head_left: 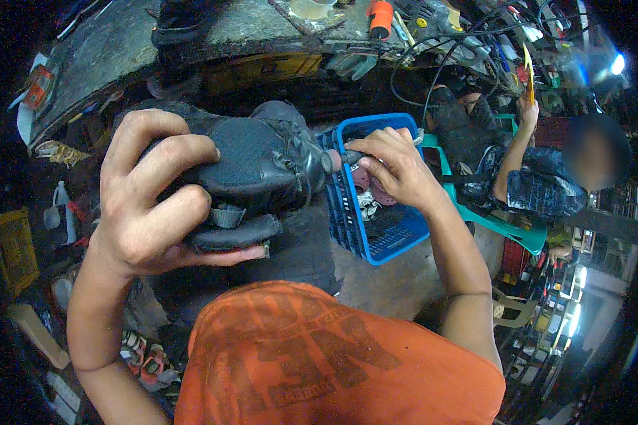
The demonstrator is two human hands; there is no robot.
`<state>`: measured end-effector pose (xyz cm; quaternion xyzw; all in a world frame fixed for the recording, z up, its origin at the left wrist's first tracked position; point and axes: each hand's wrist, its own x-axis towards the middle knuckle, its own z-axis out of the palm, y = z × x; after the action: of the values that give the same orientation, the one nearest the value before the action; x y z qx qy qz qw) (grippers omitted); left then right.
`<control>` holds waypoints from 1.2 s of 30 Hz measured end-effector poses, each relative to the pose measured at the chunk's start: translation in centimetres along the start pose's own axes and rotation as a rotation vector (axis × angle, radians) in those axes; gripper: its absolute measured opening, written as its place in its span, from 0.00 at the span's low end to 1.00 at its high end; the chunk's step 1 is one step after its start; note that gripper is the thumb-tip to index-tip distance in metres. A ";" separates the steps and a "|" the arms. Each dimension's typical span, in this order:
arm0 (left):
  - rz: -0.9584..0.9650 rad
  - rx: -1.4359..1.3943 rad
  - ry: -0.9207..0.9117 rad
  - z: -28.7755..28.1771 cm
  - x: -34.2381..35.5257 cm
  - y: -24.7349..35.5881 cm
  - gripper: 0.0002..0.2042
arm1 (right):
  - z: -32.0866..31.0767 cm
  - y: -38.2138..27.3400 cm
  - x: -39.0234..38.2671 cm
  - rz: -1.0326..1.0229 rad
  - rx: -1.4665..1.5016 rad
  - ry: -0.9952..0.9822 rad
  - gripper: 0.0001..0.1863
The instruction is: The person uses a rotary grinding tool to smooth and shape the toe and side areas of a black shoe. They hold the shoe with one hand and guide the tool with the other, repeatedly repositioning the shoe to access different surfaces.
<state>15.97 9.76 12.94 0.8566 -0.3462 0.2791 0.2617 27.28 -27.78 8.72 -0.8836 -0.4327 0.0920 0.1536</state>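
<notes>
A black mesh-and-leather item, apparently footwear [252, 156], is gripped in my left hand [149, 191], with fingers curled over its top and the thumb underneath beside a dark padded flap. My right hand [393, 163] is closed on a slim rotary tool [346, 157] with a small round pinkish head, held just right of the black item. Below that hand is a blue plastic basket [390, 251] holding maroon perforated clogs [376, 195] and other small items I cannot make out.
A cluttered worktop [96, 78] with cables and an orange cylinder [381, 18] curves across the back. At right, another person [546, 188] sits by green plastic chairs [528, 234], raising a yellow object [528, 81]. Sandals [152, 365] lie at lower left.
</notes>
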 end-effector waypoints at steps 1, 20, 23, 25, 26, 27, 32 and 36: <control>0.009 0.002 0.003 0.0 0.0 0.0 0.34 | 0.0 0.0 0.1 0.002 0.001 -0.002 0.16; -0.160 -0.462 0.433 1.9 -4.1 -5.9 0.19 | -0.3 1.1 0.4 0.007 0.203 0.116 0.18; -0.154 -0.581 0.543 2.1 -3.9 -8.3 0.13 | -0.6 1.1 -0.2 0.016 0.237 0.165 0.17; -0.094 -0.656 0.603 3.4 -3.5 -9.4 0.12 | -0.5 1.0 -0.8 0.049 0.269 0.179 0.17; -0.090 -0.672 0.557 4.5 -3.3 -9.7 0.11 | -0.5 1.1 -0.9 0.056 0.281 0.191 0.17; -0.184 -0.661 0.515 5.9 -3.1 -10.2 0.12 | -0.4 1.2 -1.1 0.064 0.281 0.183 0.16; -0.771 -0.594 0.422 10.8 -4.4 -12.1 0.18 | 1.0 1.3 -1.6 0.133 0.297 0.319 0.16; -0.920 -0.458 0.328 10.3 -6.5 -11.2 0.18 | 1.2 1.5 -2.1 0.177 0.343 0.368 0.17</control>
<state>23.35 13.06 -1.48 0.7858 0.0580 0.1833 0.5878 26.73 -30.08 7.19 -0.8809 -0.2965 0.0148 0.3686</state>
